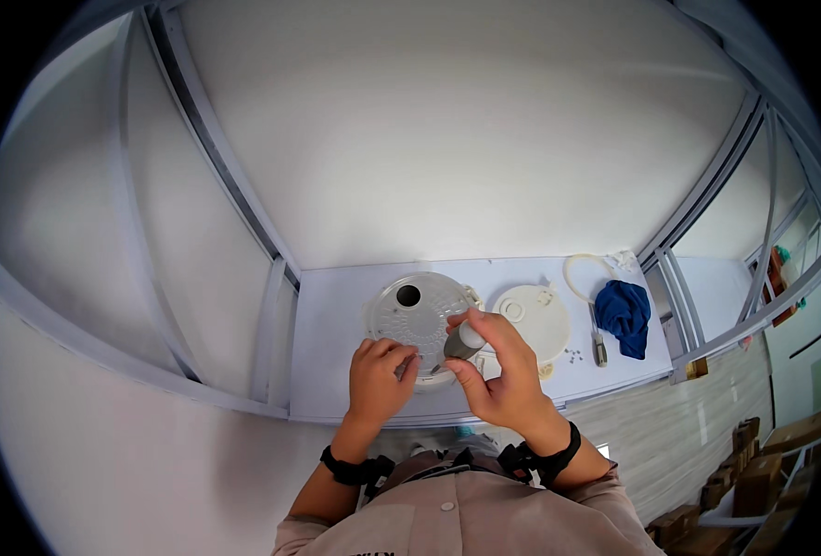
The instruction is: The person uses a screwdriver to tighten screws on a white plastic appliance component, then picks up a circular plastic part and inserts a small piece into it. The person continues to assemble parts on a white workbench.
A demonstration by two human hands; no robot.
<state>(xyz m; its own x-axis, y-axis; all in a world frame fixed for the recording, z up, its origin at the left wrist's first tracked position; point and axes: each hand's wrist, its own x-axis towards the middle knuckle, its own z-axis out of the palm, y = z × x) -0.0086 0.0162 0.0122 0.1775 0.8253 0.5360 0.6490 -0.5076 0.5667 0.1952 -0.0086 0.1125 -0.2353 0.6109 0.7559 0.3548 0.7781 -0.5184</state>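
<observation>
A round, partly see-through appliance part (417, 320) with a ribbed face and a dark round hole lies on the white table. Over its near right edge, my right hand (503, 375) is closed round the grey, white-ended handle of a screwdriver (464, 340). The tool's tip points down toward the part. My left hand (381, 378) rests at the part's near left edge, fingers bent toward the thumb; whatever they pinch is hidden. Right of the part lies a round cream-coloured cover (542, 320) with a small ring-shaped feature, partly behind my right hand.
On the table's right lie a crumpled blue cloth (623, 317), another grey-handled screwdriver (599, 350), a pale curved tube (570, 275) and several small screws (573, 355). A white panel (466, 139) rises behind the table (322, 371). Cardboard boxes (759, 484) stand at lower right.
</observation>
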